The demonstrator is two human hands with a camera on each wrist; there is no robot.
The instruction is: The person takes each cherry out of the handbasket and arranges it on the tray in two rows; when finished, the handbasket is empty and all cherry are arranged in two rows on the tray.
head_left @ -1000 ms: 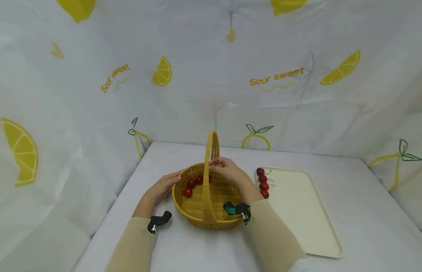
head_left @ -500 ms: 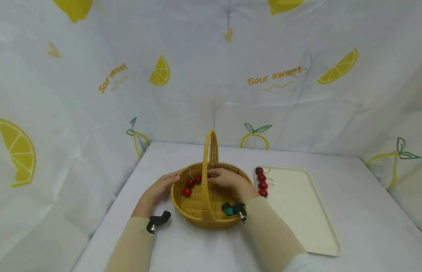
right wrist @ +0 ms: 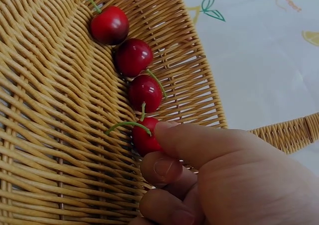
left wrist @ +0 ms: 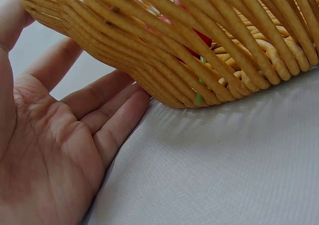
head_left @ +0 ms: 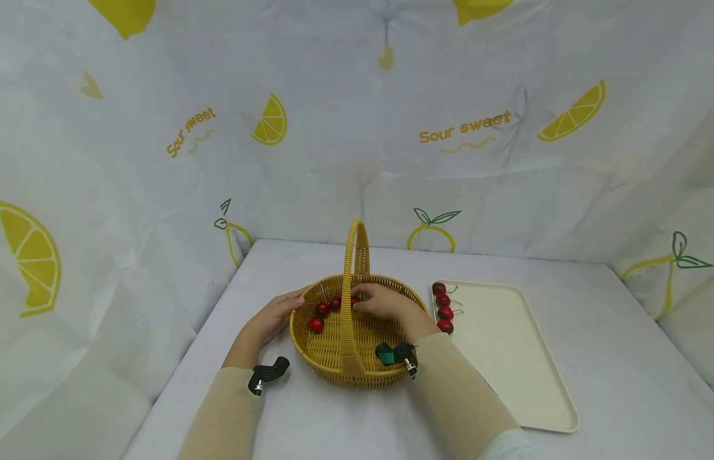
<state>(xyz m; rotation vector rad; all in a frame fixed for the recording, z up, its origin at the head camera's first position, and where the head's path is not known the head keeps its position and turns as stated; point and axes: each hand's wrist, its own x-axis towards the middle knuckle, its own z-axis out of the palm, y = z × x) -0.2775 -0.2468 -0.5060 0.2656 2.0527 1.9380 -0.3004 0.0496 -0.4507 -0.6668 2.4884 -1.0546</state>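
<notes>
A yellow wicker basket point(head_left: 365, 381) with a tall arched handle point(head_left: 348, 306) stands on the table. My left hand point(head_left: 270, 319) is at its left side. In the left wrist view the fairly straight fingers point(left wrist: 119, 118) touch the woven outer wall. Inside the basket, my right hand point(head_left: 385, 303) pinches a red cherry point(right wrist: 144, 138) between thumb and forefinger, low at the wall. That cherry ends a row of red cherries along the wall: one right beside it point(right wrist: 145, 93), a middle one point(right wrist: 133, 57) and a far one point(right wrist: 109, 25), some with green stems showing.
Right of the basket lies a cream rectangular tray point(head_left: 506, 358), with several cherries point(head_left: 444, 312) lined up along its left edge. A white cloth with lemon prints point(head_left: 357, 160) hangs behind the white table point(head_left: 328, 421). The basket handle arches over the row of cherries in the head view.
My right hand has lowered into the basket, from near the handle down to the cherry row. Over the last half second it has barely moved. My left hand stays at the basket's side.
</notes>
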